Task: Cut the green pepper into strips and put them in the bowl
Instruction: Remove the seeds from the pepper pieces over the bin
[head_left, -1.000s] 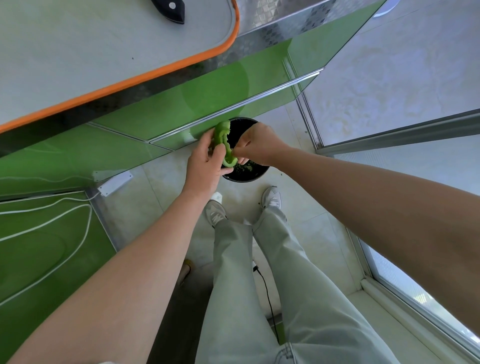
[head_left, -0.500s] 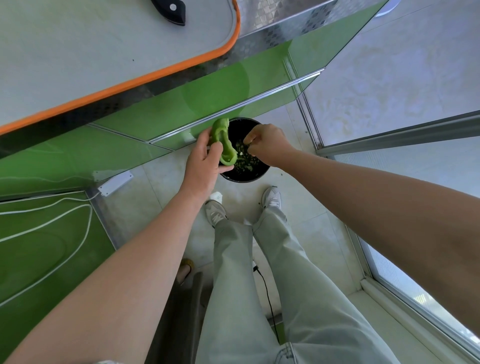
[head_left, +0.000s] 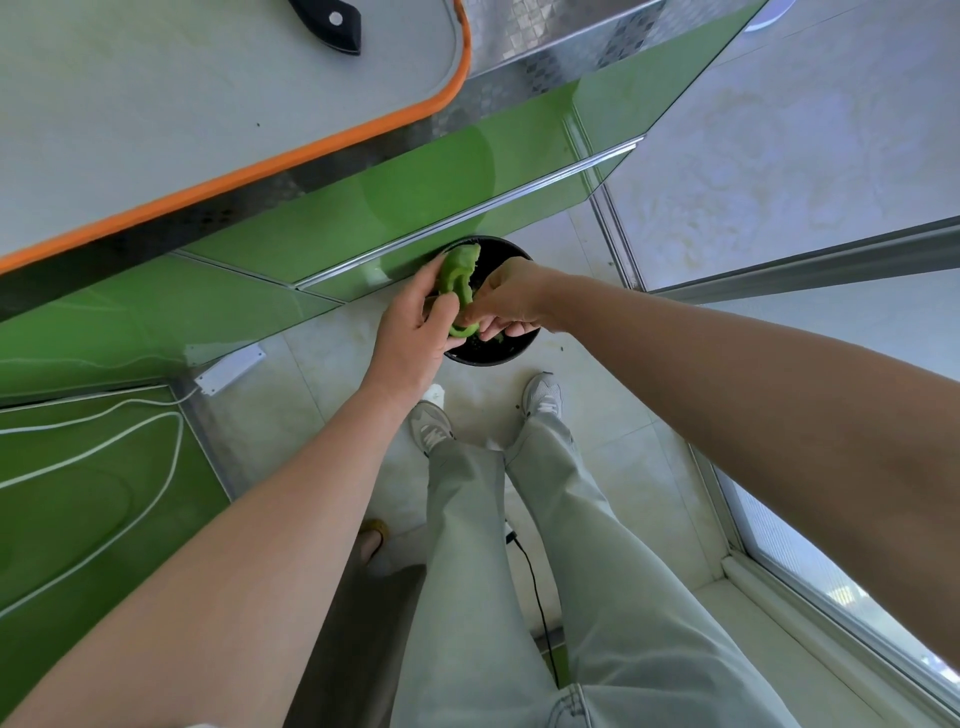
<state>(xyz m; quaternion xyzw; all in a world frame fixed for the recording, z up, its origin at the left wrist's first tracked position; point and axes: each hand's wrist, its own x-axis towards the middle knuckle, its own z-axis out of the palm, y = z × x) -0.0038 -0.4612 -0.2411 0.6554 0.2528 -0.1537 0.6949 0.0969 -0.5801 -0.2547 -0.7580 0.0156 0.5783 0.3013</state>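
Our left hand gripping the green pepper over a black round container on the floor, our right hand pinching the pepper's inner edge, knife handle on the orange-rimmed board, counter

Pale grey-green trousers, grey-white trainers, bare forearms.
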